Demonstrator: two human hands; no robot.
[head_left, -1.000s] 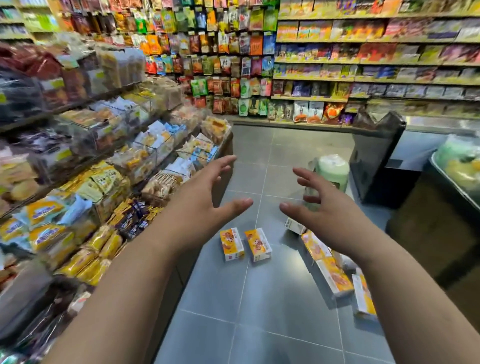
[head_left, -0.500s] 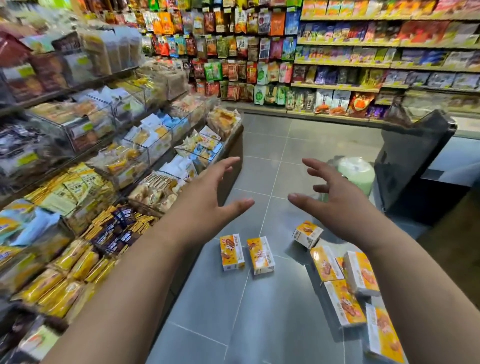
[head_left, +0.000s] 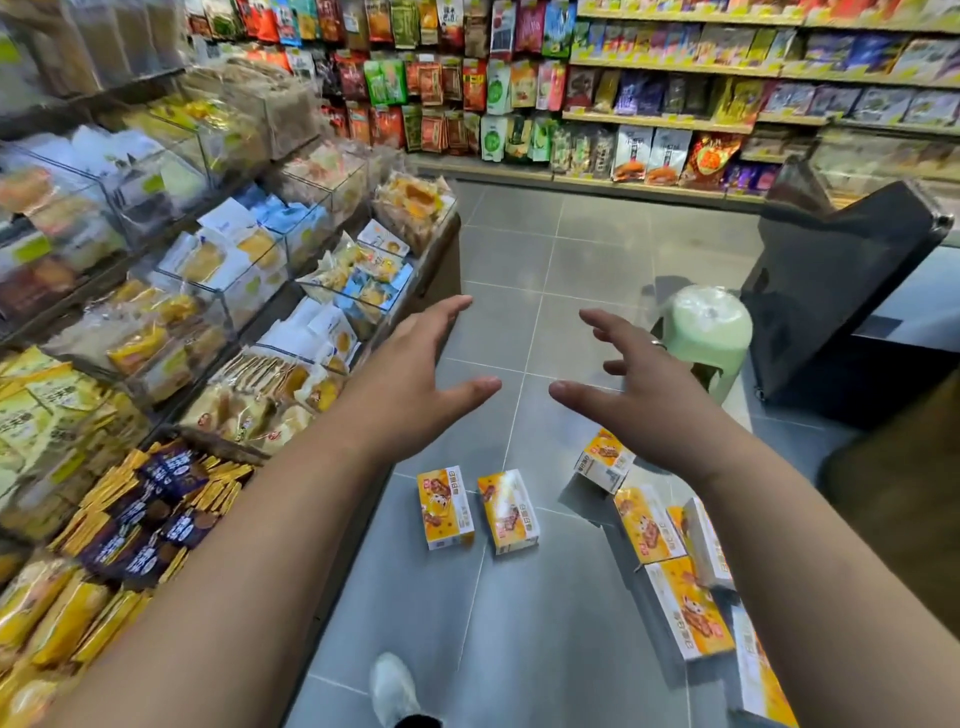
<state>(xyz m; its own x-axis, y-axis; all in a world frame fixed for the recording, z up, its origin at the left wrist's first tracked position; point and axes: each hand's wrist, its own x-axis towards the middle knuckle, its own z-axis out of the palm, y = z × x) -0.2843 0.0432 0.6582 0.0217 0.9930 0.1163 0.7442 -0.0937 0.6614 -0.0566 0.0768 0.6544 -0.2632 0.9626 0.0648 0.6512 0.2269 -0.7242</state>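
Your view tipped lower while both arms kept their pose: left hand (head_left: 410, 384) and right hand (head_left: 649, 397) stretched forward, fingers spread wide, holding nothing, above the yellow boxes (head_left: 447, 506) lying on the floor (head_left: 519, 623).

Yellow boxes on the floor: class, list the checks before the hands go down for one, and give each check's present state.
1. Left hand free: ok, open and empty.
2. Right hand free: ok, open and empty.
3. Pair of yellow boxes in plain view, nothing on top: ok.
4. Hands touching a box: not ok, both apart from them.
5. Green stool away from the pair: ok.
6. Boxes undamaged: cannot tell.
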